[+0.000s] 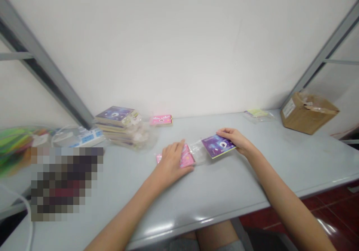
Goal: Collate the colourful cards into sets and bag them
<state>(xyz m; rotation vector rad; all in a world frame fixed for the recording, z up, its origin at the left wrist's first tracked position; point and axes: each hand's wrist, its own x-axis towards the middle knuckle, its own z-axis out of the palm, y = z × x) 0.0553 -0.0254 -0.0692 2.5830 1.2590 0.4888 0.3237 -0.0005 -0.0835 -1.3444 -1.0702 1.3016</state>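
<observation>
My left hand (171, 159) rests over a pink booklet-like pack (187, 156), fingers stretched out and thumb apart, covering its middle. Clear plastic wrap (198, 153) spreads from the pink pack toward the right. Between the thumb and fingers of my right hand (234, 138) is a purple booklet (218, 146) with a starry cover and a white round picture. It is held by its right edge, slightly tilted above the table, and its near left corner overlaps the end of the wrap or lies very close to it.
A stack of purple booklets (114, 114) in plastic stands at the back left, near another pink pack (161, 120). Along the wall lies a bagged yellowish item (257, 113). An open cardboard box (305, 114) is at the right. A power strip (88, 135) sits left on the grey table (224, 187).
</observation>
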